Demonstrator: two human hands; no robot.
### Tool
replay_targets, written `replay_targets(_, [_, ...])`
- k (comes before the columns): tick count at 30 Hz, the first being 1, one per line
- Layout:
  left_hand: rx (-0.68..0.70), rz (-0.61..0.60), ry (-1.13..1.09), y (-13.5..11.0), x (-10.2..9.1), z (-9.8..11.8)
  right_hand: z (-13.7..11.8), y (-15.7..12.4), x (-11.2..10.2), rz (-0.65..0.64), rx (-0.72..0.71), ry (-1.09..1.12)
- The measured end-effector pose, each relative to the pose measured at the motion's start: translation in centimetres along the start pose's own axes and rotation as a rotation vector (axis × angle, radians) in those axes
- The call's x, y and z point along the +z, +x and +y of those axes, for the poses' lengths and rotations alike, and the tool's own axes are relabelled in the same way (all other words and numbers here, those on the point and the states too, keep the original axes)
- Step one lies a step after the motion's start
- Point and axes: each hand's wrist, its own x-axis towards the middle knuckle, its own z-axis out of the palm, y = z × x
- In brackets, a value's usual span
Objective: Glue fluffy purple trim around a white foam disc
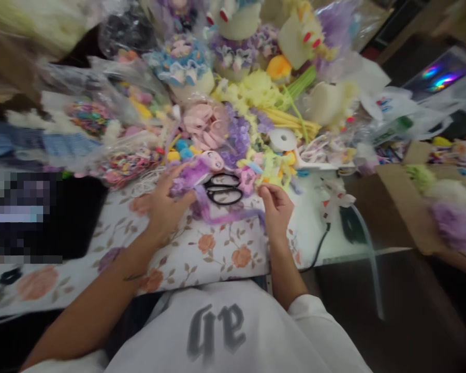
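My left hand [166, 199] curves around a small doll [194, 171] with fluffy purple hair and a pale pink face, its thumb and fingers on the hair. From the doll a fuzzy purple-pink strand [227, 216] loops across the tablecloth towards my right hand [275, 207]. That hand's thumb and fingers are pinched together beside some pink and yellow trimmings; what sits between the fingertips is too small to make out. Black-handled scissors [224, 196] lie between my hands, their blades hidden at the doll's side.
Behind my hands are piled pink ribbon loops [207, 124], a white spool [282, 139], yellow stems and dolls in pots [182, 65]. Bags of colourful bands [128, 163] lie left, near a black mat [81, 217]. A glue gun [336, 197] with a cord and an open cardboard box [396, 207] stand right.
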Motion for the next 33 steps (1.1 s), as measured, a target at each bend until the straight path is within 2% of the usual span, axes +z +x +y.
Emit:
replay_targets(2, [0.002,0.044,0.018,0.2,0.0,-0.2,1.2,0.7,-3.9,0.285,-0.081,-0.267])
replay_targets(5, [0.012,0.028,0.042,0.2,0.2,-0.3,3.0,1.3,-9.7,0.618,-0.114,-0.526])
replay_targets(7, [0.017,0.005,0.031,0.1,0.3,-0.3,4.0,1.5,-12.6,0.713,-0.097,-0.625])
replay_targets(8, [0.021,-0.007,0.014,0.1,0.3,-0.3,4.3,1.7,-13.8,0.712,-0.069,-0.678])
replay_targets(11, [0.018,-0.034,-0.057,0.1,0.3,-0.5,4.8,2.4,-15.8,0.598,0.054,-0.774])
replay_targets(16, [-0.053,-0.027,-0.081,-0.1,0.2,-0.8,4.7,4.5,-16.8,0.477,0.197,-0.766])
replay_targets(20, [-0.088,-0.015,-0.055,-0.1,0.1,-0.4,3.5,4.1,-15.6,0.498,0.229,-0.701])
replay_targets(23, [-0.141,0.006,-0.086,0.0,0.0,-0.1,1.9,1.9,-12.9,0.464,0.202,-0.524])
replay_targets(26, [-0.142,0.008,-0.103,-0.1,0.0,0.0,0.4,-0.9,-8.9,0.277,0.167,-0.281])
replay_targets(29, [-0.127,0.008,-0.094,-0.1,0.0,-0.2,-0.5,-3.2,-4.5,-0.135,0.237,0.058])
replay_targets(33, [-0.127,0.03,-0.095,-0.1,0.0,-0.5,-0.6,-4.9,-0.2,-0.412,0.286,0.161])
